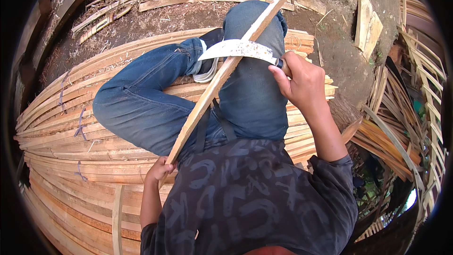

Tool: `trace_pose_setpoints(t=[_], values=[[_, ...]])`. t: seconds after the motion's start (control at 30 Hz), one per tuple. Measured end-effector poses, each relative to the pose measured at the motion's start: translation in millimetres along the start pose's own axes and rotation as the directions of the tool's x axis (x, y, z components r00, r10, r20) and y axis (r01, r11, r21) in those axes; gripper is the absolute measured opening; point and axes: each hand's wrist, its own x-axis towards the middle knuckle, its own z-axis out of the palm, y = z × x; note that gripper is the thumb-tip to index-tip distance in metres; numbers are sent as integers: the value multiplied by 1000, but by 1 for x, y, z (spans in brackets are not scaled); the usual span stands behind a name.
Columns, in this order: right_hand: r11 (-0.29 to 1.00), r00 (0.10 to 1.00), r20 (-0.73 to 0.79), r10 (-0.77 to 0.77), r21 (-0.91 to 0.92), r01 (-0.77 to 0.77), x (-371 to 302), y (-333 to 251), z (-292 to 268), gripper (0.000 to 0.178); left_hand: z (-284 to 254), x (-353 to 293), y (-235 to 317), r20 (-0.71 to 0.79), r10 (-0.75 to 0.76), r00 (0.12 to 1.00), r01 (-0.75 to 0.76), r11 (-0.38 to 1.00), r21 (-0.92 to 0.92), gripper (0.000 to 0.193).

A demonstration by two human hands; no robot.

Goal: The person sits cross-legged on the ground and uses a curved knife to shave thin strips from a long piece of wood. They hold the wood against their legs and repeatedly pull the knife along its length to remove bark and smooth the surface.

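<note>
A long wooden strip (200,108) slants across my lap, from beside my left hip up past my raised knee. My left hand (161,168) is closed around its lower end. In my right hand (302,78) is the dark handle of a knife with a broad, curved blade (238,48). The blade lies across the strip above my thigh, its pointed tip toward the left. Rust-like specks mark the pale metal near the handle.
I sit on stacked wooden strips (94,160), bundled with purple ties (80,125). Offcuts (198,1) and shavings litter the dirt ahead. Flat wood pieces (368,26) lie at the far right. More thin slats (382,141) are piled by my right side. Dark beams (61,14) stand at the left.
</note>
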Motion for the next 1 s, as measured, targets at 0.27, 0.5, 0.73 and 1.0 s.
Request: trace_pose_setpoints(t=[0.27,0.5,0.73,1.0], values=[[961,980,-178,-93,-273,42,26,38,-15,39,2,4,3,-29,-1,1000,2,999,44,59],[971,985,-53,-162,-185,149,12,7,-3,40,5,8,14,-3,5,1000,-4,999,48,65],[797,809,-443,387,-280,-535,32,136,-58,41,-2,8,7,31,19,999,-21,998,57,70],[999,996,-82,-19,29,21,2,-10,4,37,-3,9,14,81,-38,996,36,999,25,70]])
